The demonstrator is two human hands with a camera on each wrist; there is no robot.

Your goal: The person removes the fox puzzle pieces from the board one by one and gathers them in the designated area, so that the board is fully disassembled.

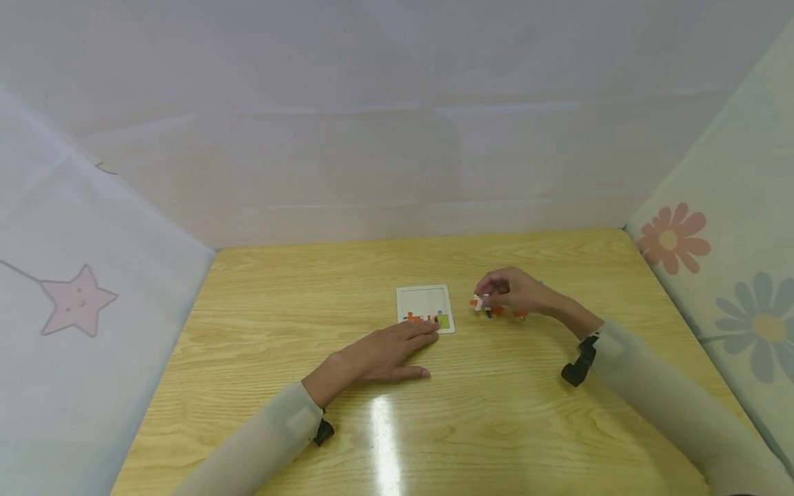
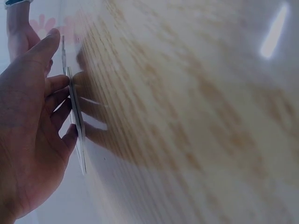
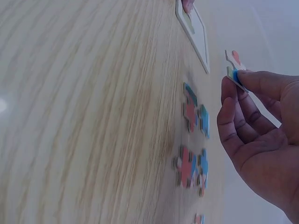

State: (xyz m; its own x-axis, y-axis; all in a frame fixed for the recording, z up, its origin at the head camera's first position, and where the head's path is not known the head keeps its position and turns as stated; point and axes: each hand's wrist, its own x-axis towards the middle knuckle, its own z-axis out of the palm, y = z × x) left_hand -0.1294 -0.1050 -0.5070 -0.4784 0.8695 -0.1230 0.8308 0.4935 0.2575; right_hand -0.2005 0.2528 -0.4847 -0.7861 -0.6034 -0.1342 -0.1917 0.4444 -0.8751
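A small white puzzle tray (image 1: 425, 301) lies on the wooden table (image 1: 310, 289), with a few coloured pieces along its near edge. My left hand (image 1: 387, 350) lies flat on the table, its straight fingertips touching the tray's near edge (image 2: 74, 109). My right hand (image 1: 515, 291) hovers just right of the tray and pinches a white and orange puzzle piece (image 1: 477, 302) between thumb and fingers (image 3: 235, 74). Several loose puzzle pieces (image 3: 194, 140) lie on the table under that hand.
Pale fabric screens wall in the table on three sides: one with a pink star (image 1: 77, 300) at left, one with flowers (image 1: 673, 238) at right. A bright glare spot (image 1: 383, 434) sits near the front edge.
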